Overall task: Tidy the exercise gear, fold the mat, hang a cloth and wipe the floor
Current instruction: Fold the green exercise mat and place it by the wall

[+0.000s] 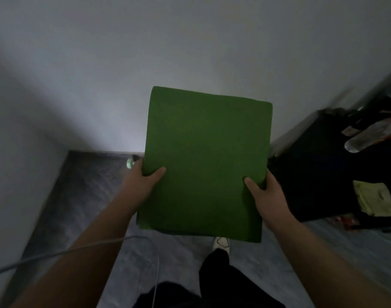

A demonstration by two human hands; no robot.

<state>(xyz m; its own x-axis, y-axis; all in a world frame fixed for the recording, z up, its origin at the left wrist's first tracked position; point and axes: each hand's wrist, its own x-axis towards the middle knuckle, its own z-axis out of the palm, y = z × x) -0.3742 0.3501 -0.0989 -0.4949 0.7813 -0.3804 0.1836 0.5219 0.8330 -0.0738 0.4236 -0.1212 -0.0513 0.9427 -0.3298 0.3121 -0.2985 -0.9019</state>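
1. Head view, centre: a folded green mat (pixel 206 161), several layers thick at its near edge, is held off the floor (pixel 96 192) in front of the person, its far edge tilted toward the white wall (pixel 190 52).
2. Left hand (pixel 143 181), at 9 o'clock of the mat: it grips the mat's left edge, thumb on top, fingers hidden beneath.
3. Right hand (pixel 265 192), at 3 o'clock of the mat: it grips the right edge likewise, thumb pressed on the upper face.
4. At 6 o'clock: a white shoe (pixel 221 242) and a dark trouser leg (pixel 223 278) stand on the grey floor.
5. At 3 o'clock of the frame: a dark surface (pixel 323 163) bears a yellow-green cloth (pixel 375 200) and a clear plastic bottle (pixel 367 136) lying on its side.
6. At 8 o'clock: a thin grey cable (pixel 79 250) crosses the left forearm.
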